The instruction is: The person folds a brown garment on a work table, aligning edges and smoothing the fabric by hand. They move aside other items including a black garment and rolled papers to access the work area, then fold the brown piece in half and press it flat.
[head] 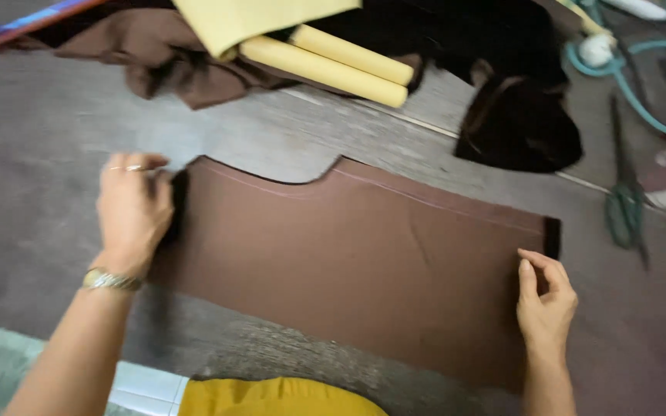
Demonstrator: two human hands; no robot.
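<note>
Lying flat on the grey wooden counter [287,146], the cut brown fabric panel [356,270] has its left end pressed under the left hand [132,212], grip spread, and its right edge pinched by the right hand [545,296]; uneven pulling could likely shift or wrinkle it.

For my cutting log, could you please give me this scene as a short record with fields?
Surface: grey wooden table
Main piece: brown cut fabric, lying flat
Left hand: pressing the fabric's left edge
Right hand: pinching the fabric's right edge
Behind: yellow rolls, dark cloth heap
Right side: green scissors, teal cord
</note>
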